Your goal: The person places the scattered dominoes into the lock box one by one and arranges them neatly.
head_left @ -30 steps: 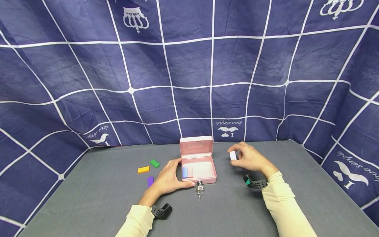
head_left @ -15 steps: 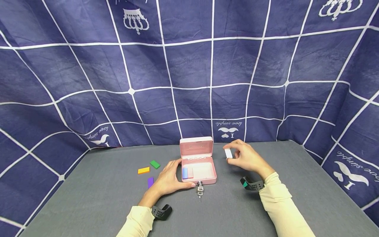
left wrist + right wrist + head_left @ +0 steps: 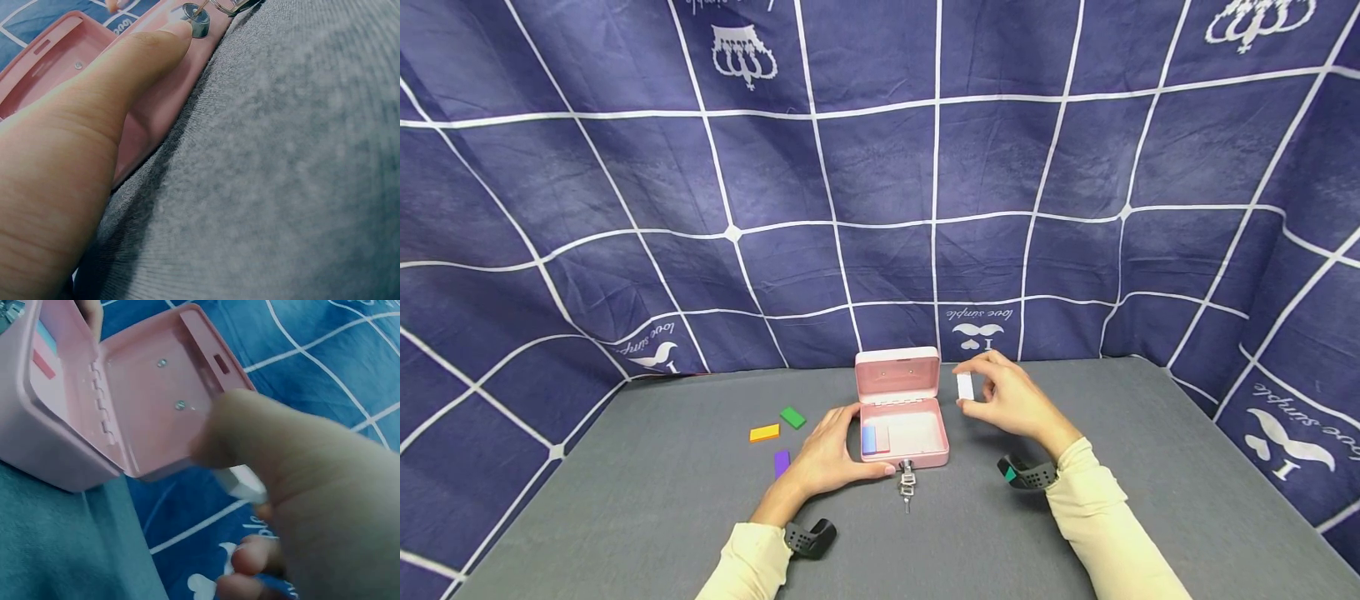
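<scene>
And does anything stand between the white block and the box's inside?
Only the right wall of the box stands before the white block; nothing else visible. The lid is open at the back, and the left hand is opposite.

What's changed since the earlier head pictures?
The right hand, pinching the small white rectangular block, moved left toward the open pink rectangular box. Nothing was grasped or released. The left hand stayed on the box; the flat green block, flat orange block and flat purple block stayed put.
</scene>
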{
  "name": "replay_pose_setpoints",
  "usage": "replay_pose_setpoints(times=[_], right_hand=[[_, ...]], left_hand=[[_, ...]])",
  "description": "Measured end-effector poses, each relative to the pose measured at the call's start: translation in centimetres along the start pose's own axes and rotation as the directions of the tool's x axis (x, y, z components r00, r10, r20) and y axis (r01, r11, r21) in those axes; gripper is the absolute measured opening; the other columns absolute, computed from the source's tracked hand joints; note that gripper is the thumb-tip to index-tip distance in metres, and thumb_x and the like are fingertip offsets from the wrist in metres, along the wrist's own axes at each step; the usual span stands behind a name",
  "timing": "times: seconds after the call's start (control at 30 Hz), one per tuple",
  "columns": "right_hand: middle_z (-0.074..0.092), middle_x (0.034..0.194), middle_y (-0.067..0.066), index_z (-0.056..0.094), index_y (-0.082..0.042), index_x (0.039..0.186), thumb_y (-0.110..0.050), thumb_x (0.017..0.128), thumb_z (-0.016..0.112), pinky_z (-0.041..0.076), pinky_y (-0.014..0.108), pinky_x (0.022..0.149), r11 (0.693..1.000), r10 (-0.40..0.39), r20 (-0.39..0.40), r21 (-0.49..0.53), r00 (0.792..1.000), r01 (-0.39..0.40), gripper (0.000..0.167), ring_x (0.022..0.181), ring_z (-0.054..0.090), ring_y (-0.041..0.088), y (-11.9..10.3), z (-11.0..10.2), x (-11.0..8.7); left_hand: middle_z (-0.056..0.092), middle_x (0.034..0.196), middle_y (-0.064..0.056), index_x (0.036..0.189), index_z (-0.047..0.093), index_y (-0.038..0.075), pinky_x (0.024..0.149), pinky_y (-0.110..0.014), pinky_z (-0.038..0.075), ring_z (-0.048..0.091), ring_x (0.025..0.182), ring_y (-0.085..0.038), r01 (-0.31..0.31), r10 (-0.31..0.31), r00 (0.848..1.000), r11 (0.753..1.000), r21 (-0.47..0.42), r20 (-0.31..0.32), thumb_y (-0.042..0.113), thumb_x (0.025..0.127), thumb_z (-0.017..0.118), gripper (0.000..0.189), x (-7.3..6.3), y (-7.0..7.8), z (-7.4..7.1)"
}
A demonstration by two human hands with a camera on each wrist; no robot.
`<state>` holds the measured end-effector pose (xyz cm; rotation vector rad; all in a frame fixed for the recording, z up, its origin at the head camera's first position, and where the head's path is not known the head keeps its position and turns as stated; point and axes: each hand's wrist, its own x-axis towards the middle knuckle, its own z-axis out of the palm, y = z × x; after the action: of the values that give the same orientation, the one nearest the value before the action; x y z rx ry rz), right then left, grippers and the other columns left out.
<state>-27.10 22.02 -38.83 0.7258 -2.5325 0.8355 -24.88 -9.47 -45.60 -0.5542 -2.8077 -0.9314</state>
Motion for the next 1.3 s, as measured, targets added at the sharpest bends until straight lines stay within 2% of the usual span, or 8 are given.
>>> replay_pose_setpoints(times=[0.23,0.63,0.7,0.77,0.93,1.03,1.2,1.3], right_hand=[[0.057,0.092,-0.006,0.067,-0.021,0.12,-0.024,0.076,0.083,0.042,0.021,0.056,0.999,-0.039,-0.044,0.017,0.998,0.04,0.047,0.06,0.049,0.002,-0.8,0.6,0.3],[0.062,0.098,-0.005,0.069,-0.022,0.118,-0.024,0.074,0.083,0.04,0.019,0.056,0.994,-0.1,0.012,0.041,0.995,0.099,0.046,0.061,0.046,0.001,-2.3,2.1,0.4],[0.064,0.096,-0.002,0.067,-0.022,0.117,-0.024,0.075,0.082,0.04,0.019,0.056,0.992,-0.113,0.028,0.052,0.993,0.111,0.045,0.06,0.046,-0.001,-2.5,2.6,0.4],[0.065,0.087,0.001,0.065,-0.021,0.114,-0.024,0.074,0.083,0.041,0.019,0.054,0.991,-0.112,0.046,0.073,0.993,0.108,0.044,0.059,0.046,-0.001,-2.7,3.0,0.4],[0.062,0.07,0.008,0.058,-0.017,0.104,-0.027,0.071,0.087,0.041,0.02,0.051,0.992,-0.068,0.088,0.108,0.994,0.058,0.045,0.056,0.049,0.001,-3.2,4.0,0.4],[0.066,0.081,0.005,0.06,-0.016,0.107,-0.027,0.071,0.087,0.045,0.021,0.056,0.993,-0.081,0.094,0.091,0.992,0.073,0.046,0.062,0.054,0.006,-3.4,4.5,0.3],[0.068,0.106,-0.005,0.067,-0.017,0.116,-0.025,0.07,0.086,0.053,0.03,0.078,0.985,-0.171,0.07,0.037,0.983,0.168,0.05,0.087,0.066,0.018,-3.7,5.1,0.1],[0.067,0.107,-0.006,0.069,-0.018,0.118,-0.026,0.071,0.085,0.053,0.031,0.079,0.984,-0.177,0.068,0.026,0.982,0.176,0.05,0.088,0.065,0.018,-3.9,5.4,0.0]], left_hand=[[0.057,0.139,-0.005,0.146,0.045,0.015,0.106,-0.05,0.045,0.05,0.132,-0.023,-0.002,0.002,1.0,1.0,0.002,0.002,0.071,0.059,0.083,0.11,0.0,0.0,0.0],[0.057,0.138,-0.005,0.146,0.045,0.015,0.105,-0.051,0.045,0.05,0.132,-0.023,-0.011,0.011,1.0,1.0,0.012,0.0,0.071,0.059,0.083,0.11,0.1,0.0,0.0],[0.057,0.138,-0.005,0.146,0.045,0.015,0.105,-0.051,0.045,0.05,0.131,-0.024,-0.011,0.011,1.0,1.0,0.013,-0.002,0.071,0.059,0.083,0.11,0.1,0.0,0.0],[0.057,0.138,-0.005,0.146,0.045,0.015,0.105,-0.051,0.046,0.05,0.132,-0.024,-0.011,0.011,1.0,1.0,0.015,-0.001,0.071,0.059,0.083,0.11,0.1,0.0,0.0],[0.057,0.138,-0.006,0.146,0.045,0.013,0.105,-0.051,0.046,0.05,0.131,-0.024,-0.006,0.006,1.0,1.0,0.019,0.002,0.07,0.06,0.083,0.11,0.1,0.1,0.0],[0.057,0.138,-0.007,0.146,0.045,0.012,0.105,-0.051,0.045,0.05,0.131,-0.024,-0.001,0.001,1.0,1.0,0.019,0.005,0.07,0.06,0.083,0.111,0.1,0.1,0.0],[0.057,0.138,-0.006,0.146,0.045,0.013,0.105,-0.05,0.045,0.051,0.13,-0.023,0.0,0.0,1.0,1.0,0.014,0.007,0.071,0.06,0.082,0.111,0.1,0.1,0.0],[0.057,0.138,-0.006,0.146,0.045,0.012,0.105,-0.05,0.045,0.051,0.13,-0.024,-0.003,0.003,1.0,1.0,0.012,0.004,0.071,0.059,0.083,0.111,0.1,0.1,0.0]])
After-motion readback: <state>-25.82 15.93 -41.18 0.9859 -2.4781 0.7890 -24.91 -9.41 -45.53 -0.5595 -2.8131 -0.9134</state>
